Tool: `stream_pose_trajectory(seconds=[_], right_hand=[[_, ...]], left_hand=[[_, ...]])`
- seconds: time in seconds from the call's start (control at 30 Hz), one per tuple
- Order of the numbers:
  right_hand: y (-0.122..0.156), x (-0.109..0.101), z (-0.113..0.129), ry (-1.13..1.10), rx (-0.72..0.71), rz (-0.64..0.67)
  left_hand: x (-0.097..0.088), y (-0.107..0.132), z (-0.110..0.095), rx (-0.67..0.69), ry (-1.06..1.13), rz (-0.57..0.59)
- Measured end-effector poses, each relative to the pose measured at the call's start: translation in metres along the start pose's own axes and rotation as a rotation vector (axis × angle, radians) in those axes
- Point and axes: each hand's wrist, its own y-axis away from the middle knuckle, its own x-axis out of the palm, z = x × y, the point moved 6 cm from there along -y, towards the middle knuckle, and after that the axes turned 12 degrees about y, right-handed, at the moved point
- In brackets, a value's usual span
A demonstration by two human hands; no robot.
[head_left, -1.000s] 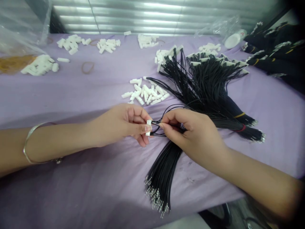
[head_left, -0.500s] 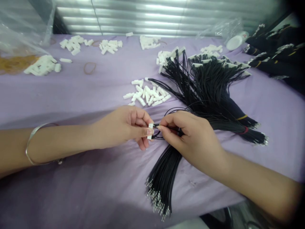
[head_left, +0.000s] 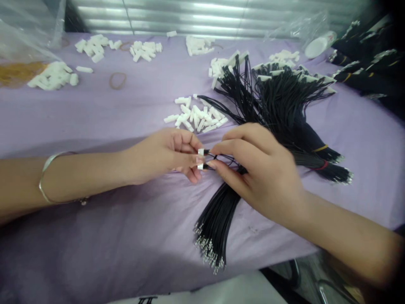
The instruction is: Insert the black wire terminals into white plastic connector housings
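Over creased purple cloth (head_left: pixel 110 236), the left hand (head_left: pixel 164 154) pinches a blocky white connector (head_left: pixel 200 166); the right hand's (head_left: pixel 262 169) thumb and forefinger stand slightly parted at its slender black wires (head_left: pixel 206 151), their grip unclear.

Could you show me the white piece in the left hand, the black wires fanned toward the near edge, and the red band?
White piece (head_left: pixel 200 166): head view, on its lower end.
Black wires (head_left: pixel 216 214): head view, midway along the fanned bundle.
Red band (head_left: pixel 323 165): head view, on its visible strip.
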Motion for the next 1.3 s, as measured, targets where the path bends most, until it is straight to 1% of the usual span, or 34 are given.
stream_pose_trajectory(seconds=[0.07,0.13,0.2,0.27,0.3,0.4,0.47,0.5,0.53,0.6,0.63,0.67,0.7,0.8,0.83,0.9,0.93,1.0,1.03,1.07,1.1,1.2,1.23,1.3], right_hand=[[0.000,-0.006,0.006,-0.026,-0.069,0.067],[0.004,-0.003,0.019,-0.096,-0.211,0.228],[0.012,0.006,0.030,-0.148,-0.358,0.415],[0.019,0.016,0.034,-0.155,-0.401,0.544],[0.020,0.019,0.033,-0.155,-0.395,0.575],[0.022,0.020,0.030,-0.156,-0.396,0.584],[0.020,0.013,0.029,-0.179,-0.434,0.517],[0.017,0.006,0.028,-0.194,-0.424,0.443],[0.013,-0.002,0.024,-0.195,-0.386,0.346],[0.006,-0.018,0.012,-0.140,-0.250,0.124],[0.004,-0.022,0.007,-0.092,-0.188,0.049],[0.003,-0.023,0.003,-0.046,-0.148,0.012],[0.002,-0.021,-0.001,-0.012,-0.127,0.009],[-0.002,-0.009,-0.014,0.051,-0.080,0.080],[-0.004,-0.009,-0.021,0.072,-0.055,0.074],[-0.009,-0.017,-0.039,0.124,0.038,-0.004],[-0.012,-0.025,-0.051,0.157,0.101,-0.060],[-0.014,-0.042,-0.077,0.259,0.261,-0.157],[-0.013,-0.050,-0.090,0.333,0.346,-0.179],[-0.011,-0.056,-0.104,0.411,0.428,-0.179],[-0.009,-0.061,-0.119,0.482,0.515,-0.153],[0.008,-0.077,-0.163,0.621,0.783,-0.064],[0.014,-0.083,-0.174,0.643,0.839,-0.079],[0.022,-0.097,-0.190,0.649,0.882,-0.178]], left_hand=[[-0.002,-0.001,0.000,0.009,0.077,-0.031],[-0.002,-0.002,-0.001,0.018,0.111,-0.038],[-0.002,-0.002,-0.001,0.016,0.116,-0.039],[-0.002,-0.002,-0.001,0.013,0.128,-0.046],[-0.002,-0.002,-0.001,0.010,0.135,-0.051],[-0.003,-0.003,0.001,0.005,0.141,-0.050],[-0.003,-0.003,0.001,0.018,0.156,-0.036],[-0.003,-0.002,0.000,0.040,0.164,-0.023],[-0.003,-0.001,-0.002,0.075,0.164,-0.009],[-0.001,0.004,-0.009,0.173,0.131,0.025],[0.002,0.008,-0.014,0.230,0.108,0.047],[0.005,0.013,-0.019,0.284,0.088,0.078],[0.009,0.018,-0.024,0.322,0.059,0.114],[0.022,0.031,-0.030,0.371,-0.111,0.198],[0.024,0.035,-0.031,0.399,-0.214,0.204],[0.031,0.039,-0.029,0.467,-0.525,0.232],[0.037,0.040,-0.025,0.505,-0.715,0.290],[0.049,0.043,-0.010,0.548,-1.097,0.476],[0.053,0.044,-0.002,0.555,-1.245,0.568],[0.056,0.046,0.005,0.561,-1.347,0.639],[0.057,0.047,0.010,0.576,-1.408,0.677],[0.058,0.049,0.013,0.588,-1.485,0.688],[0.058,0.049,0.013,0.581,-1.501,0.698],[0.058,0.050,0.014,0.559,-1.532,0.717]])
